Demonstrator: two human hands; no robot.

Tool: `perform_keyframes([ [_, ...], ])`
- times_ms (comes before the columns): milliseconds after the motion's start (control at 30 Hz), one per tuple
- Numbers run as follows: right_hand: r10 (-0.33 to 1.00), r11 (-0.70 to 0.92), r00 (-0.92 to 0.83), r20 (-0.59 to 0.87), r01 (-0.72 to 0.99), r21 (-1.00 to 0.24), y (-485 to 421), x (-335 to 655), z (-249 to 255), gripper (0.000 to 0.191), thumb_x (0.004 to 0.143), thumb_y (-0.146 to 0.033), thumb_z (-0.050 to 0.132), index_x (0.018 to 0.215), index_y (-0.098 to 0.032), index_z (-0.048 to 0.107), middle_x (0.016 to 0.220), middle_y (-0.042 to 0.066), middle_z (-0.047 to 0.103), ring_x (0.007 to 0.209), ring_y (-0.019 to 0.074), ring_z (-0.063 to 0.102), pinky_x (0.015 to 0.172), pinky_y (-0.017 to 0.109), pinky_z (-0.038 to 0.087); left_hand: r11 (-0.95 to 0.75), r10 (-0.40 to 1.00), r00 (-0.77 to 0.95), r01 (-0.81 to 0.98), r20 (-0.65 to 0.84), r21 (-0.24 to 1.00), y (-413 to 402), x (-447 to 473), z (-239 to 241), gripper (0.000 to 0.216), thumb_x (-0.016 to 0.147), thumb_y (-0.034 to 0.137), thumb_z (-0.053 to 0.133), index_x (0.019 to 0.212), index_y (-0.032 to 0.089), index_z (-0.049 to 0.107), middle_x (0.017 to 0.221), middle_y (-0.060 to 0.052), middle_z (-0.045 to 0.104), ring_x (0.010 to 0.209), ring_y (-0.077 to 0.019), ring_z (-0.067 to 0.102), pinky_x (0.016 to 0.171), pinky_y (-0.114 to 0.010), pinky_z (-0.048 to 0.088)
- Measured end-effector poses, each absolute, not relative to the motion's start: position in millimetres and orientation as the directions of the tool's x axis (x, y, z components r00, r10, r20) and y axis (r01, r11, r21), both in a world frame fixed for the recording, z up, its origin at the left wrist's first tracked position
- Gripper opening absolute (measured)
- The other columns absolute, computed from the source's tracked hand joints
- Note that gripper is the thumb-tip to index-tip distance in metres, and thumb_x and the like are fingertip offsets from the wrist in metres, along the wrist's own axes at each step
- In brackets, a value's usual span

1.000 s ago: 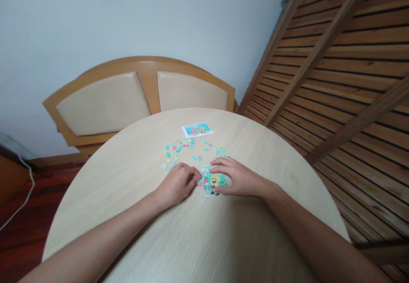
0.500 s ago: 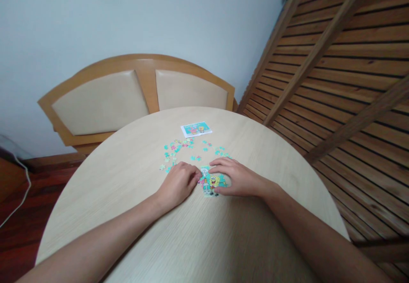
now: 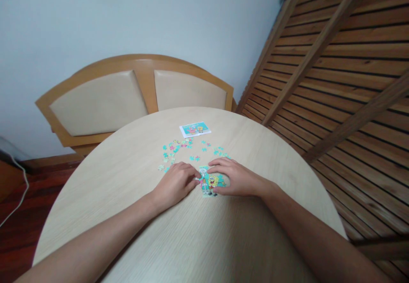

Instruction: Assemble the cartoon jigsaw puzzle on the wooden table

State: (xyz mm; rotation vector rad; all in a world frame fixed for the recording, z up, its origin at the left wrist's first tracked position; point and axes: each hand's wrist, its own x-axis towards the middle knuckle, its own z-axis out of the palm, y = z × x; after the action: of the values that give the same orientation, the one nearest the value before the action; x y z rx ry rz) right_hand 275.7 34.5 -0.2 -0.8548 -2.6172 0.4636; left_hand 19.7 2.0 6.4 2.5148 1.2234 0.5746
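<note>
**Both hands at a half-built puzzle on a round table**

Nearest the camera, two bare forearms reach forward over the pale wood-grain table [image 3: 198,240]. They meet at a small joined section of jigsaw [image 3: 210,184], a cartoon picture in teal, yellow and pink, lying flat on the tabletop between the hands.

The left hand [image 3: 174,184] is curled loosely, knuckles up. Its fingertips touch the section's left edge. Whether they pinch a piece there cannot be told, since the fingers hide that spot.

The right hand [image 3: 236,177] lies unclenched, palm down. Its fingers arch over the section's top and right side and rest on it, and it grasps nothing.

Just beyond the hands, loose pieces [image 3: 179,149] are scattered in a band across the table, mostly teal with some pink. They lie apart from the joined section.

Farther on, near the table's far edge, lies a small printed picture card [image 3: 195,129] with a white border.

Behind the table stands a wooden bench back [image 3: 150,83] with two cream padded panels, set against a pale wall. A slatted wooden panel [image 3: 345,61] leans at the right.
</note>
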Motion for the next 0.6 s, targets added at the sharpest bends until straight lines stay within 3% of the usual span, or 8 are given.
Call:
perform_keyframes([
  [467, 0.616, 0.762, -0.76, 0.21, 0.506, -0.403, 32, 275, 4, 0.049, 0.082, -0.047, 0.076, 0.123, -0.022, 0.069, 0.133, 0.012, 0.063, 0.126, 0.0286, 0.057, 0.11, 0.045, 0.043, -0.739, 0.671, 0.696, 0.599, 0.256, 0.308, 9, 12, 5, 0.02, 0.102, 0.033, 0.056, 0.099, 0.023, 0.074, 0.1, -0.005, 0.072, 0.097, -0.0213, 0.066, 0.092, -0.036, 0.048],
  [600, 0.616, 0.762, -0.759, 0.211, 0.507, -0.402, 32, 275, 3, 0.049, 0.082, -0.046, 0.076, 0.124, -0.023, 0.068, 0.133, 0.012, 0.063, 0.126, 0.0282, 0.057, 0.11, 0.045, 0.043, -0.695, 0.717, 0.603, 0.658, 0.351, 0.29, 22, 4, 0, 0.022, 0.102, 0.033, 0.054, 0.111, 0.021, 0.071, 0.114, -0.008, 0.071, 0.108, -0.0227, 0.065, 0.098, -0.039, 0.049],
])
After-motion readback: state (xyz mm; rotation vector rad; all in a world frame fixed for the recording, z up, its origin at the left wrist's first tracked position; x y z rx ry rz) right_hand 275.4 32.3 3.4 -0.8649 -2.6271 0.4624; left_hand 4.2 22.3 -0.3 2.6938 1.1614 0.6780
